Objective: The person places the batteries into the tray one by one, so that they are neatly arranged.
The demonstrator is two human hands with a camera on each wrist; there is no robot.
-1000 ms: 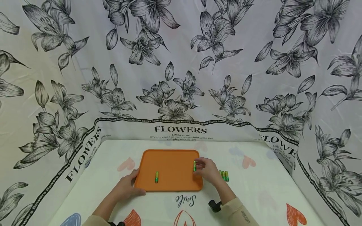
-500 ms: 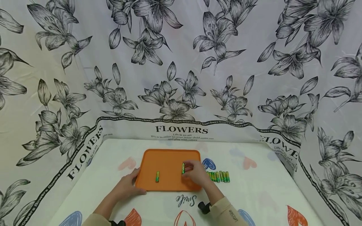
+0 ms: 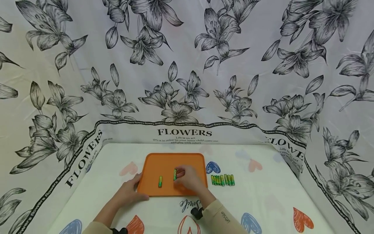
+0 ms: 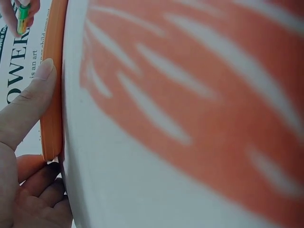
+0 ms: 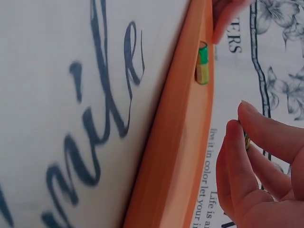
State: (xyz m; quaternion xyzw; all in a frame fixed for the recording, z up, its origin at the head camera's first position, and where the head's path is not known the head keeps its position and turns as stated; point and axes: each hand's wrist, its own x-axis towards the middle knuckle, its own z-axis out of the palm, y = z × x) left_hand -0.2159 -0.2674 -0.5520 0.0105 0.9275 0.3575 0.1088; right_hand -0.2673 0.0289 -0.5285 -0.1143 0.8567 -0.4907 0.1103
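An orange tray (image 3: 187,157) lies on the table, and one green-and-yellow battery (image 3: 160,182) stands out on its left half. My left hand (image 3: 128,191) grips the tray's near left corner; in the left wrist view its thumb (image 4: 33,102) lies along the front wall, with the other fingers bent at the side. Over the middle of the tray, my right hand (image 3: 188,178) pinches a second battery (image 3: 175,175) between thumb and fingertips. In the right wrist view that held battery (image 5: 247,141) is mostly hidden by the fingers.
To the right of the tray, several more batteries (image 3: 222,180) lie side by side in a row on the white tablecloth (image 3: 263,201) printed with hearts. A floral curtain (image 3: 175,97) hangs behind and along both sides of the table.
My right hand has moved left with its battery, from the tray's right edge to its middle, uncovering the row of batteries. My left hand has stayed at the tray's corner.
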